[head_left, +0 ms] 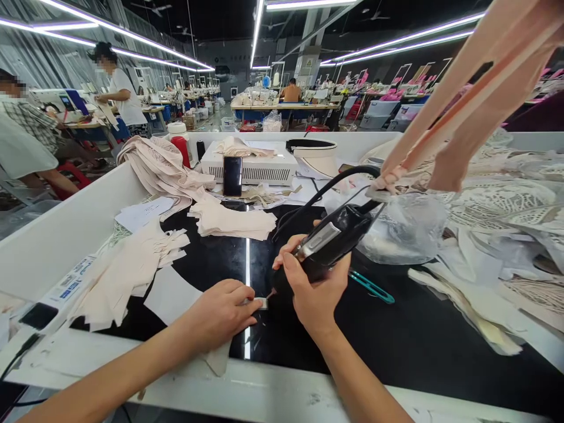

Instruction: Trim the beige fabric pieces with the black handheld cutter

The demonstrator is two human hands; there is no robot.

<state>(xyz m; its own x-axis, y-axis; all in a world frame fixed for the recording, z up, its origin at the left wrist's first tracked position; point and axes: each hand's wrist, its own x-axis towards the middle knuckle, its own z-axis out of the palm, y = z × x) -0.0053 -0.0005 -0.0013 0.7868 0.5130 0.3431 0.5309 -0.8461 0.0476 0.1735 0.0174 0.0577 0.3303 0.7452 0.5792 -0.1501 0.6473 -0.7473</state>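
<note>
Room: garment workshop, long light strips overhead, rows of sewing stations behind the bench.
Surface: black worktable (396,346) with a white raised edge, a bright seam line running 12 to 6 o'clock through its middle.
Right hand: right hand (315,288) closed around the black handheld tool (328,241), tool body slanting up toward 2 o'clock, tip pointing down toward 8 o'clock.
Tool tip: meets the small white tab (262,303) on the table; it seems to touch, though the contact point is too small to be sure.
Left hand: left hand (220,311) lies flat, fingers pinched shut on the tab from its 9 o'clock side, pressing it to the table.
Cord: black cable (326,191) loops from the tool toward 12 o'clock.
Near the tool: teal-handled snips (372,288) at 3 o'clock of the right hand; clear plastic bag (405,226) at 2 o'clock.
Fabric: beige cut pieces (127,270) at 9 o'clock, a folded stack (233,220) at 11 o'clock, white lace heap (506,205) at 3 o'clock.
Far edge: white ribbed box (264,167) with a dark phone (232,175) leaning on it, at 12 o'clock.
Overhead: beige straps (462,106) hang in at 1 o'clock.
Others: people (118,88) at tables, 10 o'clock, well apart.
</note>
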